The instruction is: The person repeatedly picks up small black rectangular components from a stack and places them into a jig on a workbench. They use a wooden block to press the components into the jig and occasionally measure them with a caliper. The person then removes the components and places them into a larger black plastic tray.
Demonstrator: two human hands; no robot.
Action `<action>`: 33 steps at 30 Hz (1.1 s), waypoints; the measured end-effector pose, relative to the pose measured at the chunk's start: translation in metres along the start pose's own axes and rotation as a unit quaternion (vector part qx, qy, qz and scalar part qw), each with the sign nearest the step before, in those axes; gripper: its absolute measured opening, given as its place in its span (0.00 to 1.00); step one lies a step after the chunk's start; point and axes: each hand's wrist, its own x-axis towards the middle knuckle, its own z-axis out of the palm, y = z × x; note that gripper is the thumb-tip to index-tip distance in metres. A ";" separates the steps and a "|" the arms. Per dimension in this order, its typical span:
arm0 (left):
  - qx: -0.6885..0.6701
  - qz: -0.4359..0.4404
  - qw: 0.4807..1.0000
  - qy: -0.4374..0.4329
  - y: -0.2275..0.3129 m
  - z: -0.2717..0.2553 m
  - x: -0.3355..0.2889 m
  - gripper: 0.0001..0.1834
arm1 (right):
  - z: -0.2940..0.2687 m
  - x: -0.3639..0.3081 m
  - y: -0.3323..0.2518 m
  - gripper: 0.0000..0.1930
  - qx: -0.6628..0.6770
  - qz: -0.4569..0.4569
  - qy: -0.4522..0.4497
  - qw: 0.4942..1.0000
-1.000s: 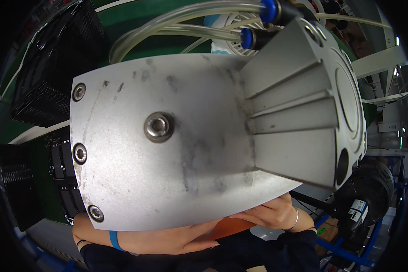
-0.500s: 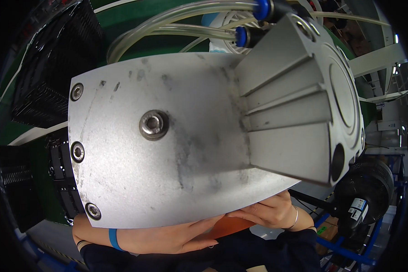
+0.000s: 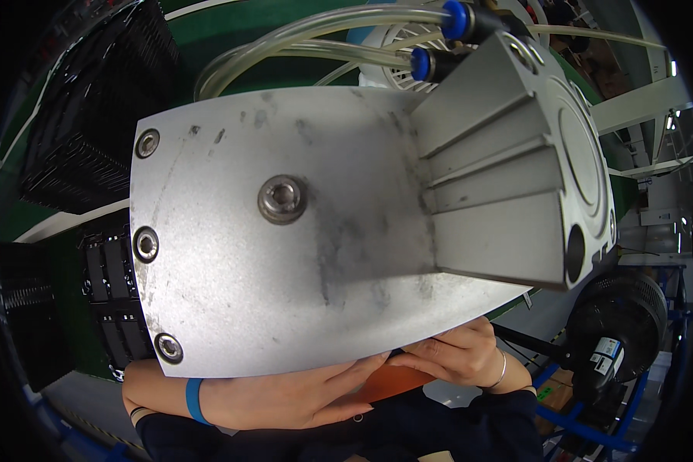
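A large scuffed grey metal plate with bolts and a ribbed aluminium block hangs close under the camera and hides most of the scene. Below its lower edge, my left hand, with a blue wristband, lies with fingers stretched toward an orange flat piece and touches its edge. My right hand, wearing a thin bracelet, has its fingers curled and pinched at the top edge of that orange piece. What lies beneath the hands is hidden by the plate.
Clear hoses with blue fittings run into the block. Black ridged trays sit at the left on a green surface. A black round fan stands at the right above a blue frame.
The view has shifted slightly, so the plate sits a little lower and further right. Both hands stay on the orange piece in nearly the same pose.
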 end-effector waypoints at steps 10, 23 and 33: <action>-0.006 0.012 1.000 -0.003 -0.002 -0.001 0.002 0.33 | 0.002 -0.002 0.000 0.19 -0.005 -0.001 0.008 1.000; 0.021 0.011 1.000 -0.002 0.000 -0.002 0.001 0.33 | 0.000 -0.001 -0.001 0.20 -0.005 0.004 -0.005 1.000; 0.002 0.001 1.000 -0.004 0.000 -0.002 0.001 0.34 | 0.000 -0.001 -0.001 0.19 0.004 0.002 0.001 1.000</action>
